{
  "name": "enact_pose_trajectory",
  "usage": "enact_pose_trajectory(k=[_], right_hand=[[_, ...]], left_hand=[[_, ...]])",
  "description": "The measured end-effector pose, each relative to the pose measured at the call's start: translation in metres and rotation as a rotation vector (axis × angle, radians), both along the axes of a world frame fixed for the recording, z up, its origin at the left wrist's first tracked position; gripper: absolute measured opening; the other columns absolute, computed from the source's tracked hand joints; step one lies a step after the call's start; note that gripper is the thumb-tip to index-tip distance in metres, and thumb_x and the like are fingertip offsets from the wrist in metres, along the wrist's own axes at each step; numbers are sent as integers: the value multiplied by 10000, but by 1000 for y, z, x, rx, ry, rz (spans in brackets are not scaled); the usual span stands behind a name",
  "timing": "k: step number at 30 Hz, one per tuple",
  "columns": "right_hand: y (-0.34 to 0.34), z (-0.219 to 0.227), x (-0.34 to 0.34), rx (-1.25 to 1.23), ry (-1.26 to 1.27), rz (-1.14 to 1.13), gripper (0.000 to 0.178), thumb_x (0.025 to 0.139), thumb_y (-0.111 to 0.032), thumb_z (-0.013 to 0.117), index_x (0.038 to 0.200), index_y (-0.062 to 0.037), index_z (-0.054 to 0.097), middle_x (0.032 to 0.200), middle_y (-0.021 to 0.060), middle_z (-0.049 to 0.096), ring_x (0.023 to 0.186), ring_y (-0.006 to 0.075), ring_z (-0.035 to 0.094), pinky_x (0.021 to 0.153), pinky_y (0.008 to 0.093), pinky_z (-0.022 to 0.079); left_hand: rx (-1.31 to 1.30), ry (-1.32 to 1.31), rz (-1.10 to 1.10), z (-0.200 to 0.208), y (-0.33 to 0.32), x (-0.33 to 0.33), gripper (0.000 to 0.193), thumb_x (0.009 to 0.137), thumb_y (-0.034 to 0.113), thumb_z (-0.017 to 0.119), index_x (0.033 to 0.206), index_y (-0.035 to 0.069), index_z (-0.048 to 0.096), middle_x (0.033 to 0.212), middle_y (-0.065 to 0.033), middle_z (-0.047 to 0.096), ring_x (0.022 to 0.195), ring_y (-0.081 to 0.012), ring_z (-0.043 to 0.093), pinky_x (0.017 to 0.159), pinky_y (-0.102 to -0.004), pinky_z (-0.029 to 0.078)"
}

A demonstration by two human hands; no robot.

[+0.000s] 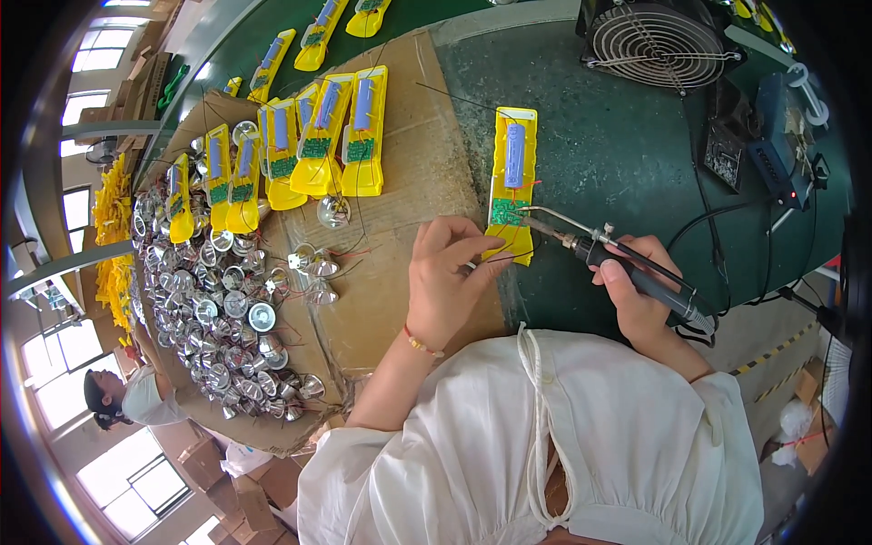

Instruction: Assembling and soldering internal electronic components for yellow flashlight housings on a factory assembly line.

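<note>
In front of me lies a long yellow plastic housing (pixel 520 247) with a blue cylindrical battery (pixel 515 154) and a green circuit board (pixel 504 213) in it. My right hand (pixel 636 286) grips a black soldering iron (pixel 669 302) with a thin metal tube along its side. Its tip reaches the right part of the board. My left hand (pixel 445 282) is at the housing's lower end, thumb and forefinger pinched on a thin wire; the fingers partly hide it.
Several similar yellow housings (pixel 363 173) lie on cardboard (pixel 400 236) at the left, beside a heap of silver lamp reflectors (pixel 218 304). A black fan (pixel 663 47) stands at the back right, near a blue soldering station (pixel 772 136) with cables. Another person (pixel 150 398) is at far left.
</note>
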State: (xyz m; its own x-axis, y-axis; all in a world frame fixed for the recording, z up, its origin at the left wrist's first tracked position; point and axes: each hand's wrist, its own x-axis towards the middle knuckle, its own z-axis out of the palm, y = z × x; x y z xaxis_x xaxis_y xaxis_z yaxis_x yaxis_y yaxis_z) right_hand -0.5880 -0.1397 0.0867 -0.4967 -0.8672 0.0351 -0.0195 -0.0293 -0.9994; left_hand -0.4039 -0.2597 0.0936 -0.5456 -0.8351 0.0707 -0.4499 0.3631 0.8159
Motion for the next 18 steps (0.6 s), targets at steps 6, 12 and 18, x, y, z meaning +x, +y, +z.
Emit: enact_pose_trajectory(k=[6,12,18], right_hand=[[-1,-2,1,-13,-34,-7,206,794,-117,645,881,25,525,686,78,607,613,97,585,539,216,469],[-8,-1,3,-7,-8,9,191,788,-103,647,873,27,536,688,78,610,593,89,576,534,213,466],[-10,-5,5,19,-34,28,163,791,-82,637,864,29,542,685,75,610,589,86,572,533,213,464]], left_hand=[[-59,-16,3,-4,-4,-1,99,668,103,718,745,55,676,773,-54,544,740,-217,503,653,-314,424],[-65,-150,-61,4,-18,-8,102,721,139,682,724,39,666,733,-52,530,720,-186,503,632,-290,413],[-14,-203,-68,5,-20,-12,127,721,160,680,697,37,662,720,-50,528,718,-195,497,639,-298,413]])
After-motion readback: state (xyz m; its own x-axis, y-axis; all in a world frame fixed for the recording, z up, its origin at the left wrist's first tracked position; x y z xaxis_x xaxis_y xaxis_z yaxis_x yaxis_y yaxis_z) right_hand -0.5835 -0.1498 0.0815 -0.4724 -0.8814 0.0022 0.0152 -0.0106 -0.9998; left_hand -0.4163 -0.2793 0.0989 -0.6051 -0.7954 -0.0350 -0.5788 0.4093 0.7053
